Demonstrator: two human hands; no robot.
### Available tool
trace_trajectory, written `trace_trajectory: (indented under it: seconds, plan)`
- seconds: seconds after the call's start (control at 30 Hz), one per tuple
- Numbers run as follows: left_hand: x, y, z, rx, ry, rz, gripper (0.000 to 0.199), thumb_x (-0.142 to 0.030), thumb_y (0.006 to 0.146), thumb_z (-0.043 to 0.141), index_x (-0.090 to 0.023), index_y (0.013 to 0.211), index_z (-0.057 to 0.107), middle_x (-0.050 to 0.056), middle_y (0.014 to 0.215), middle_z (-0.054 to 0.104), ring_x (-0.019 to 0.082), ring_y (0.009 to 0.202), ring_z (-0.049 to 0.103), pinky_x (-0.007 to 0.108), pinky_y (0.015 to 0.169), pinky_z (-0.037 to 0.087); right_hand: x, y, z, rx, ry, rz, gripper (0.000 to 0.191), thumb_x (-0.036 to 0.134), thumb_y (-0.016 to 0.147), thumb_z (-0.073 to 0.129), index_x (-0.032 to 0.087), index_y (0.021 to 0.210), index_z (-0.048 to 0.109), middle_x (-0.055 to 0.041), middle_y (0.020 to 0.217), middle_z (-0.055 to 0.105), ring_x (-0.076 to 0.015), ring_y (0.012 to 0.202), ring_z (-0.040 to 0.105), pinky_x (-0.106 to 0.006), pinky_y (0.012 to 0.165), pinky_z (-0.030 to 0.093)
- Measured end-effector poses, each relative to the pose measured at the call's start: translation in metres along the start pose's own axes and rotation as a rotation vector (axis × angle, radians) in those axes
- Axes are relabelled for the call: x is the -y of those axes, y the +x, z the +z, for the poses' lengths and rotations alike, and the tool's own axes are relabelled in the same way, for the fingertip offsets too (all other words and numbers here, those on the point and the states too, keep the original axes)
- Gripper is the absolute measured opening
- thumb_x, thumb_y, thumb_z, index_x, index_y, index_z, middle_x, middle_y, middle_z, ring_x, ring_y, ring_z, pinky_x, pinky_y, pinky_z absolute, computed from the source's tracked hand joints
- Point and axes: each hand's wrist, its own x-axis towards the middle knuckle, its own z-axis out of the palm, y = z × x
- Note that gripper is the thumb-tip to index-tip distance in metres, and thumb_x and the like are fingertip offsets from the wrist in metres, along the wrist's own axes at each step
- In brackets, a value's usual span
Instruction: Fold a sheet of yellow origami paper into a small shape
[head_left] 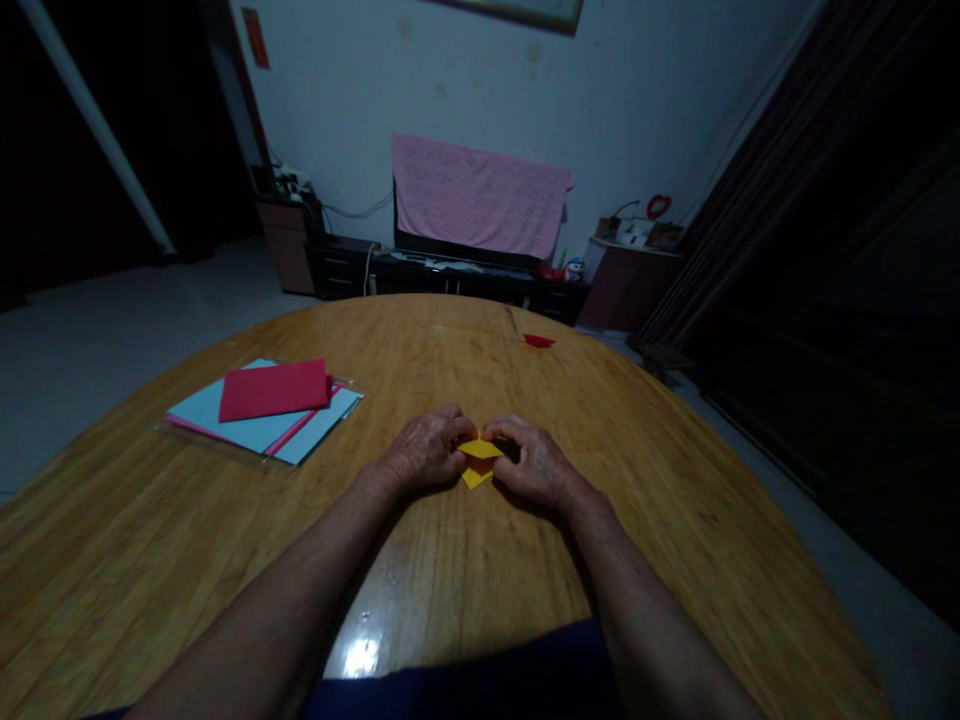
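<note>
Between my two hands, near the middle of the table, is a small piece of folded yellow paper (pixel 480 450). Its upper part forms a flat diamond, and a pointed flap sticks out toward me below. My left hand (pixel 430 447) pinches the left side of the paper with bent fingers. On the right side, my right hand (pixel 529 460) grips it the same way, thumb and fingers closed. The fingers cover both side ends of the paper. Both hands rest low over the wood.
A round wooden table (pixel 420 350) spreads around my hands. To the left lies a clear-wrapped stack of coloured paper (pixel 300 440) with folded red paper (pixel 274 390) on top. A small red folded paper boat (pixel 538 341) sits near the far edge.
</note>
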Motion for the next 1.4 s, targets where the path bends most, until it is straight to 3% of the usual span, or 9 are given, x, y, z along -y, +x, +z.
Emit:
trace_trajectory:
  seconds: [0.23,0.57,0.77,0.97,1.3,1.4]
  plan:
    - [0.005,0.000,-0.012,0.080,-0.059,0.049,0.027,-0.021,0.072,0.056,-0.020,0.097,0.065,0.003,0.094,0.061,0.015,0.082,0.056,0.025,0.074,0.044,0.001,-0.001,0.000,0.059,0.000,-0.003,0.036,0.008,0.064,0.055,0.022,0.095,0.066,-0.0050,0.106,0.062,-0.0194,0.098,0.057,-0.034,0.089,0.044]
    - [0.004,-0.001,-0.020,0.145,-0.109,0.015,0.030,-0.023,0.071,0.059,-0.020,0.100,0.066,0.004,0.098,0.060,0.015,0.084,0.056,0.025,0.076,0.044,0.005,-0.004,-0.009,0.153,0.074,0.065,0.035,0.021,0.070,0.065,0.025,0.105,0.067,-0.0063,0.119,0.058,-0.0227,0.111,0.054,-0.038,0.098,0.041]
    - [0.005,0.000,-0.019,0.156,-0.077,0.015,0.026,-0.026,0.073,0.059,-0.022,0.099,0.066,0.003,0.099,0.061,0.016,0.087,0.056,0.026,0.077,0.043,0.002,-0.007,-0.004,0.046,0.040,0.058,0.026,0.013,0.069,0.058,0.023,0.092,0.066,-0.0041,0.104,0.062,-0.0192,0.098,0.057,-0.034,0.090,0.043]
    - [0.006,0.001,-0.015,0.126,-0.067,0.019,0.026,-0.024,0.071,0.059,-0.022,0.097,0.066,0.003,0.098,0.061,0.017,0.085,0.056,0.027,0.076,0.043,0.002,-0.009,0.003,-0.022,-0.083,0.012,0.027,0.007,0.070,0.052,0.021,0.091,0.061,-0.0031,0.091,0.060,-0.0158,0.084,0.056,-0.029,0.077,0.045]
    - [0.003,0.001,-0.013,0.024,-0.030,-0.029,0.023,-0.021,0.072,0.054,-0.018,0.094,0.062,0.004,0.093,0.060,0.016,0.082,0.055,0.026,0.072,0.043,0.002,-0.003,0.011,-0.119,-0.221,-0.010,0.023,0.005,0.072,0.048,0.017,0.088,0.058,-0.0052,0.084,0.057,-0.0172,0.079,0.053,-0.029,0.073,0.043]
    - [0.002,0.001,-0.015,0.045,-0.040,-0.048,0.018,-0.022,0.072,0.055,-0.018,0.088,0.061,0.003,0.089,0.060,0.016,0.080,0.055,0.026,0.070,0.042,0.006,-0.002,0.013,-0.147,-0.238,0.008,0.021,0.004,0.071,0.047,0.017,0.085,0.056,-0.0055,0.082,0.057,-0.0179,0.077,0.053,-0.030,0.071,0.043]
